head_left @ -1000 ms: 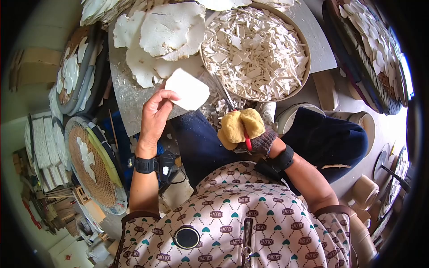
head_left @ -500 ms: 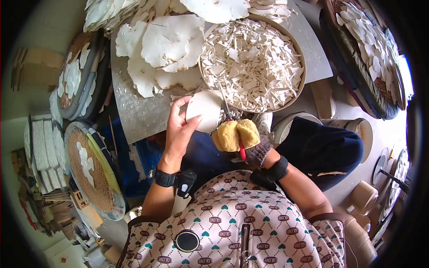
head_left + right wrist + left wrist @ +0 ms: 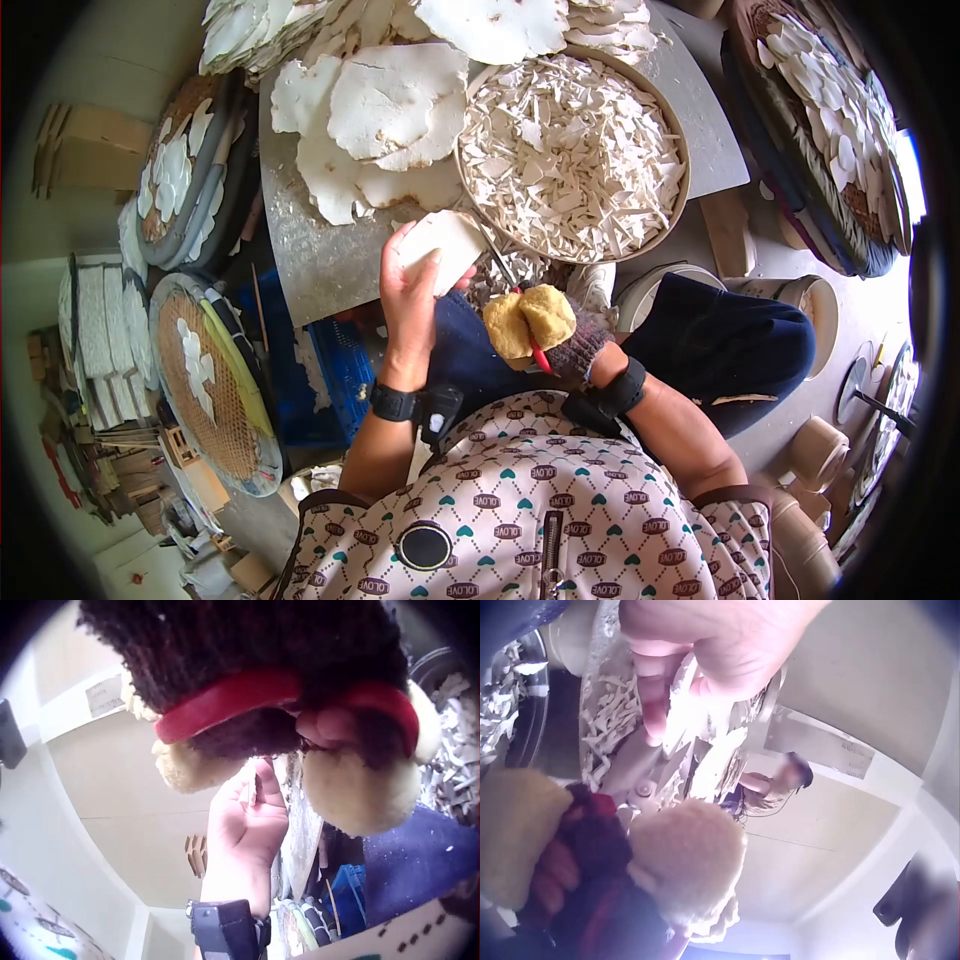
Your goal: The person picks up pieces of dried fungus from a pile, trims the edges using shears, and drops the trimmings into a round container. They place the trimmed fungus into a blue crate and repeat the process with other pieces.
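Since a second ago the left hand (image 3: pixel 408 300) has brought its white piece (image 3: pixel 447 245) rightward, in close to the blades (image 3: pixel 503 264) of the shears (image 3: pixel 541 359), and tilted it. That left grip is narrow, a pinch: thumb over the piece, fingertips showing at its far underside, the bulk of the piece standing out ahead and to the right of the grip. The right hand (image 3: pixel 580 352), in a dark knitted glove, holds the shears, its fingers curled round the red handles, which are wrapped in yellow foam (image 3: pixel 548 314). From the right grip the blades point forward and leftward, just beside the right edge of the piece; whether they touch it or how far they are spread cannot be told. Some loose scraps lie just beyond the blades. Ahead of the left grip is the metal table (image 3: pixel 320 270), bearing large ragged sheets (image 3: pixel 395 100), one overlapping another. Ahead of the right grip stands a round tray (image 3: pixel 688 160) heaped with slivers. A blue crate (image 3: pixel 335 370) sits low to the left of the left grip, and a bucket (image 3: pixel 636 298) to the right of the right grip. Farther left leans a woven rack (image 3: pixel 225 400) with pale pieces on it.
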The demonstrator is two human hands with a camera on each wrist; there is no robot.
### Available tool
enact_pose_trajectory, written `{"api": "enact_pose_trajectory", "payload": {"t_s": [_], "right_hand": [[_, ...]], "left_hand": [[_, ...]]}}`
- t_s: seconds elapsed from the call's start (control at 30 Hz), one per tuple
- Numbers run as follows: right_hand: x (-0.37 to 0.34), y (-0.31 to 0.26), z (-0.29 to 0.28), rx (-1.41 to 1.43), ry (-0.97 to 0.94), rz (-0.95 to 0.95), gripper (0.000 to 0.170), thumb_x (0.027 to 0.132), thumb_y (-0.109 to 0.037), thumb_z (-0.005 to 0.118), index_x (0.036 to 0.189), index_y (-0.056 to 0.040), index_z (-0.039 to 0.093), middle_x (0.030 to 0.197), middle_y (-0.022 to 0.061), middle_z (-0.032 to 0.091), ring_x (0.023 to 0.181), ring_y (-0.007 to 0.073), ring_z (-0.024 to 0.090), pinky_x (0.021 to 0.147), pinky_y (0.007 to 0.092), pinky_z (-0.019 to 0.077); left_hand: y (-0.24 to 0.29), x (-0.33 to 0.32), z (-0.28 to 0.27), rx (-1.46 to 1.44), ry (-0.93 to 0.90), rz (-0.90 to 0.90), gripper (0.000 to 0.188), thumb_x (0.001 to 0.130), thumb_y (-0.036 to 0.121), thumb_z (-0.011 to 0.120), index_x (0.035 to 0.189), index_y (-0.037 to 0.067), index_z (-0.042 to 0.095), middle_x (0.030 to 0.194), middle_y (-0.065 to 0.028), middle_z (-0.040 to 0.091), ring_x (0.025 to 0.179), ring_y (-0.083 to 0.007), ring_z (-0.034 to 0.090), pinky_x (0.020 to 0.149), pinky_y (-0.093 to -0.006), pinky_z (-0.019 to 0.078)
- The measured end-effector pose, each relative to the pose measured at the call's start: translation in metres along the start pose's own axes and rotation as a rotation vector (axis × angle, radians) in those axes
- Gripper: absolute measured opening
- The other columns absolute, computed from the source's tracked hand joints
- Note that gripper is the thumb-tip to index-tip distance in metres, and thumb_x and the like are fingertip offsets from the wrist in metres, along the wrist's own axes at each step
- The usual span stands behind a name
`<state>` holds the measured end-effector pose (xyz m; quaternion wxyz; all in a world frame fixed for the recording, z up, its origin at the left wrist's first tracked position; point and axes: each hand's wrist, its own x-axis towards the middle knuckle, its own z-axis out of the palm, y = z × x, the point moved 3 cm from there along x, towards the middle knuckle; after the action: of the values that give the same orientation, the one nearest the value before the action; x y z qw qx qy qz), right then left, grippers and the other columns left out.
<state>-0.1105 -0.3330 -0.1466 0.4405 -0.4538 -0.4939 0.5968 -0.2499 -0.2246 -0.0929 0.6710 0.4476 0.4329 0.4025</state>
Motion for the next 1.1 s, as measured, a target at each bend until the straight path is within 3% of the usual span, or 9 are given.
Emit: {"api": "enact_pose_trajectory", "payload": {"t_s": [0.23,0.37,0.47,0.57,0.67,0.8,0.93,1.07,1.1], "right_hand": [[0.004,0.006,0.007,0.140,-0.044,-0.138,0.024,0.089,-0.016,0.053,0.105,0.0019,0.055,0.102,0.0105,0.060,0.093,0.0169,0.058,0.082,0.0287,0.0477],[0.007,0.016,0.007,0.831,0.056,0.225,0.024,0.079,-0.020,0.057,0.097,-0.0049,0.057,0.096,0.0125,0.060,0.085,0.0273,0.058,0.074,0.0327,0.0472],[0.011,0.024,0.004,0.138,-0.031,-0.003,0.036,0.072,-0.024,0.064,0.101,-0.0056,0.054,0.097,0.0123,0.059,0.091,0.0284,0.056,0.081,0.0335,0.0456],[0.012,0.024,0.007,0.120,0.008,0.056,0.033,0.073,-0.024,0.063,0.099,-0.0043,0.056,0.095,0.0109,0.060,0.089,0.0244,0.057,0.080,0.0327,0.0462],[0.006,0.012,0.007,0.115,0.024,0.040,0.026,0.089,-0.021,0.052,0.100,0.0025,0.058,0.094,0.0088,0.063,0.086,0.0142,0.060,0.077,0.0270,0.0482],[0.006,-0.010,0.007,0.003,0.030,-0.093,0.029,0.075,-0.023,0.062,0.097,-0.0058,0.059,0.091,0.0076,0.062,0.084,0.0217,0.059,0.075,0.0313,0.0482],[0.004,-0.013,0.010,0.076,0.009,-0.079,0.028,0.072,-0.023,0.064,0.096,-0.0086,0.059,0.092,0.0075,0.062,0.083,0.0237,0.060,0.074,0.0324,0.0482],[0.003,0.001,0.009,0.755,0.011,0.221,0.026,0.076,-0.019,0.063,0.099,-0.0063,0.058,0.095,0.0064,0.063,0.087,0.0181,0.060,0.077,0.0298,0.0479],[0.003,0.002,0.009,0.667,-0.021,0.154,0.027,0.080,-0.019,0.060,0.103,-0.0044,0.056,0.098,0.0072,0.061,0.090,0.0174,0.060,0.079,0.0295,0.0476]], "left_hand": [[0.012,0.011,-0.017,0.074,-0.156,-0.091,0.045,0.084,0.006,0.051,0.124,0.001,0.032,0.104,-0.0164,0.056,0.071,-0.0263,0.064,0.057,-0.0288,0.0533],[0.018,0.013,-0.011,0.081,-0.192,-0.156,0.044,0.083,0.006,0.050,0.124,0.001,0.033,0.103,-0.0154,0.057,0.067,-0.0260,0.064,0.056,-0.0278,0.0528],[0.011,0.011,-0.011,0.048,-0.033,-0.052,0.046,0.083,0.005,0.052,0.126,0.005,0.033,0.109,-0.0142,0.053,0.082,-0.0235,0.062,0.060,-0.0291,0.0542],[-0.003,0.001,-0.004,-0.043,0.158,0.081,0.047,0.084,0.005,0.053,0.127,0.008,0.033,0.113,-0.0121,0.050,0.090,-0.0217,0.058,0.064,-0.0307,0.0551],[-0.001,0.002,-0.004,-0.031,0.104,0.050,0.046,0.084,0.004,0.052,0.127,0.008,0.033,0.114,-0.0120,0.050,0.091,-0.0221,0.059,0.063,-0.0303,0.0555],[0.004,0.012,-0.012,-0.035,0.042,-0.007,0.044,0.084,0.003,0.052,0.124,0.006,0.034,0.112,-0.0125,0.050,0.088,-0.0215,0.060,0.059,-0.0298,0.0560],[0.012,0.013,-0.015,0.011,-0.021,-0.027,0.045,0.083,0.004,0.052,0.125,0.006,0.035,0.113,-0.0114,0.051,0.088,-0.0214,0.061,0.059,-0.0291,0.0557],[0.015,0.007,-0.009,0.092,-0.130,-0.071,0.044,0.081,0.005,0.053,0.122,0.005,0.038,0.108,-0.0099,0.052,0.085,-0.0193,0.061,0.056,-0.0283,0.0552],[0.015,0.008,-0.010,0.094,-0.145,-0.102,0.045,0.081,0.005,0.053,0.123,0.005,0.038,0.108,-0.0099,0.052,0.085,-0.0190,0.061,0.056,-0.0283,0.0551]]}}
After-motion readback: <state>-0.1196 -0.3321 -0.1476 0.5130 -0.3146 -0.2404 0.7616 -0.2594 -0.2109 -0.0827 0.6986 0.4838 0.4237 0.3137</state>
